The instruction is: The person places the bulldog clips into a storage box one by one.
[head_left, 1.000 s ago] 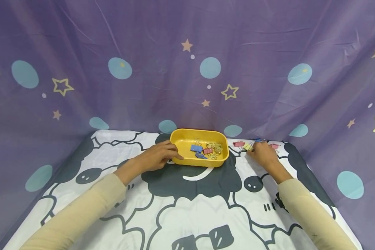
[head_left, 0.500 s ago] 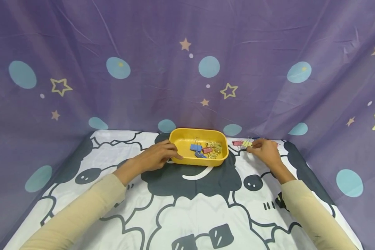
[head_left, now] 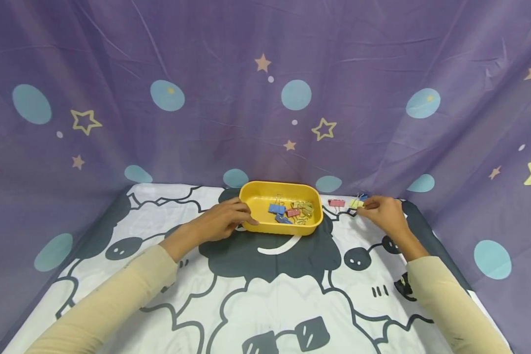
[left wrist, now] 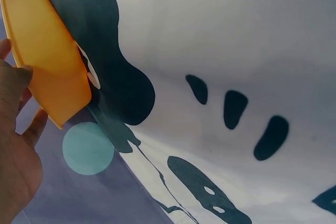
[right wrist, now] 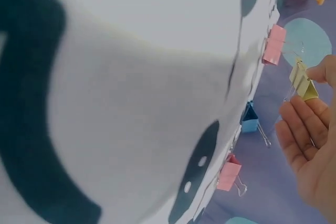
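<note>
The purple curtain (head_left: 212, 137) hangs beyond your fingertips. Your right hand (head_left: 385, 214) pinches the yellow clip (right wrist: 300, 81) at its thumb; your left hand (head_left: 223, 220) grips the yellow tray (head_left: 283, 229). Caution: loosened pressure could drop the clip; a low trayward sweep could strike the pink clip (head_left: 337, 202) between right fingertips and tray.

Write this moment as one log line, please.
left hand: holds yellow tray | right hand: pinches yellow clip | nearby: pink clip, blue clip, second pink clip

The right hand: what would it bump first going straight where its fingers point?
Probably the pink binder clip beside the yellow tray, beyond the yellow binder clip the right hand pinches, though depth is unclear.
</note>
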A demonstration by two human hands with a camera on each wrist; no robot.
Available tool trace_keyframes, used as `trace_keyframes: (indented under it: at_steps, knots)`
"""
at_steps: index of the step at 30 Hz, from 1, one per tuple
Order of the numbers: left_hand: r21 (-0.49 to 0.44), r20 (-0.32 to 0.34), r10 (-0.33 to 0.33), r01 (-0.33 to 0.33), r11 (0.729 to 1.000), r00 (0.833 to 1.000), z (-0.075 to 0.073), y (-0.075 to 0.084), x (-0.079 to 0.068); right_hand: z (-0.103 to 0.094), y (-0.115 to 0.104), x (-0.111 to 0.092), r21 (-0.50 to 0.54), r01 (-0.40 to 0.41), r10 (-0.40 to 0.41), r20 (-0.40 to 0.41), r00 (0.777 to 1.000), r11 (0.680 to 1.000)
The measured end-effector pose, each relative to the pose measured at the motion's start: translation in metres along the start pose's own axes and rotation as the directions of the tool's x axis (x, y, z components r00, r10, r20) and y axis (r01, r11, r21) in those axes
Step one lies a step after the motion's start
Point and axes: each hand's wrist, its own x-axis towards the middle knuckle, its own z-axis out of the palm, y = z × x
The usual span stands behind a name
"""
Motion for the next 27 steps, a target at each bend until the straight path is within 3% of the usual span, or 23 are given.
trace_keyframes:
  at_steps: [10,27]
  knots:
    - [-0.011,-0.012,0.006,-0.006,1.0,1.0,0.0,0.001,0.001,-0.006,-0.005,0.003,0.014,0.005,-0.004,-0.085,0.996,1.0]
    - [-0.011,-0.014,-0.013,0.013,1.0,1.0,0.001,0.001,0.0,-0.007,-0.026,0.006,0.141,0.01,-0.001,-0.065,0.998,0.99]
